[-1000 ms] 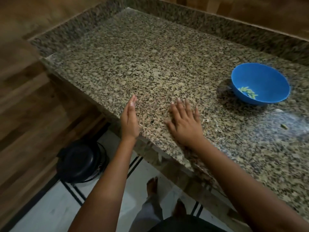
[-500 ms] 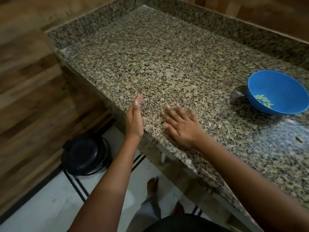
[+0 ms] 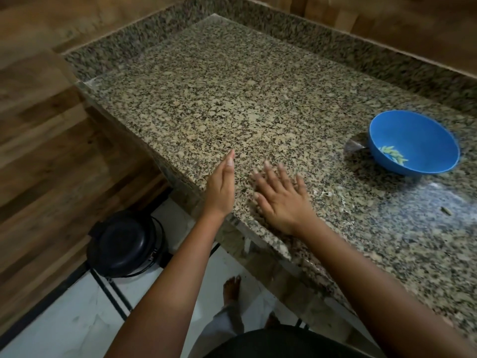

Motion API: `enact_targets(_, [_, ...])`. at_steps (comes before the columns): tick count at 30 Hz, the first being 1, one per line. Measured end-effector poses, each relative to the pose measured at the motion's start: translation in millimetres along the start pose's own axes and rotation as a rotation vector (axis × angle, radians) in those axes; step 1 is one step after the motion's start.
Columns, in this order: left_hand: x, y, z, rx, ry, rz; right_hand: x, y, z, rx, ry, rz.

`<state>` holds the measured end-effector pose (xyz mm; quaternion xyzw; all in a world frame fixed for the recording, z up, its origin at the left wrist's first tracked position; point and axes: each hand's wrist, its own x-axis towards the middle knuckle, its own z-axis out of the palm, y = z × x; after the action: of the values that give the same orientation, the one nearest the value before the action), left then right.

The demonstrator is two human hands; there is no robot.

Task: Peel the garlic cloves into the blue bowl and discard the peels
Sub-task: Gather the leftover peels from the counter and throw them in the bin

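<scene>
Granite countertop (image 3: 232,104) fills most of the view, speckled tan and black, with a raised back edge and bare stone over its whole far half. Below its near corner, on the pale floor, stands a black lidded bin (image 3: 124,244), just under the edge where the hands work.

Next in size, the blue bowl (image 3: 433,140) sits well to the right on the counter, apart from both hands, with a small heap of peeled garlic cloves (image 3: 392,155) lying at its bottom.

Over the last second the view has swung right to left while the hands have kept their pairing near the counter edge; the right hand has slid a little toward the left one. The right hand (image 3: 281,197) lies palm down and flat on the stone, fingers spread and empty. The left hand (image 3: 219,189) stands on edge at the counter's rim, fingers pressed together and straight like a wall, also holding nothing.

Smallest are the papery garlic peels (image 3: 327,193), pale scraps scattered on the stone just right of the right hand, with one darker bit (image 3: 445,210) farther right.

Judging by this, peeling looks finished and the sweep of peels toward the edge and the bin is under way; scraps to the right remain ungathered.
</scene>
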<state>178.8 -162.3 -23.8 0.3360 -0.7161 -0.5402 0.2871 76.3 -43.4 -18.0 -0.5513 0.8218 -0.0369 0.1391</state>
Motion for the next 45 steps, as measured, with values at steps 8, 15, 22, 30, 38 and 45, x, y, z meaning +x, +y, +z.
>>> enact_targets(8, [6, 6, 13, 0.094, -0.045, 0.005, -2, 28, 5, -0.056, 0.023, 0.170])
enact_targets(15, [13, 10, 28, 0.193, -0.084, -0.007, 10, 3, 10, -0.064, 0.045, 0.141])
enact_targets(22, [12, 11, 54, 0.246, -0.202, -0.020, -39, 51, -1, -0.061, 0.167, 0.440])
enact_targets(30, [11, 19, 91, 0.480, -0.391, 0.122, -61, 59, 15, 0.116, 0.136, 0.657])
enact_targets(38, [11, 25, 96, 0.129, -0.255, 0.011, -36, 66, -8, 0.316, 0.265, 0.380])
enact_targets(45, [11, 44, 110, -0.537, -0.016, -0.383, -50, 60, -19, 0.170, 0.263, 0.276])
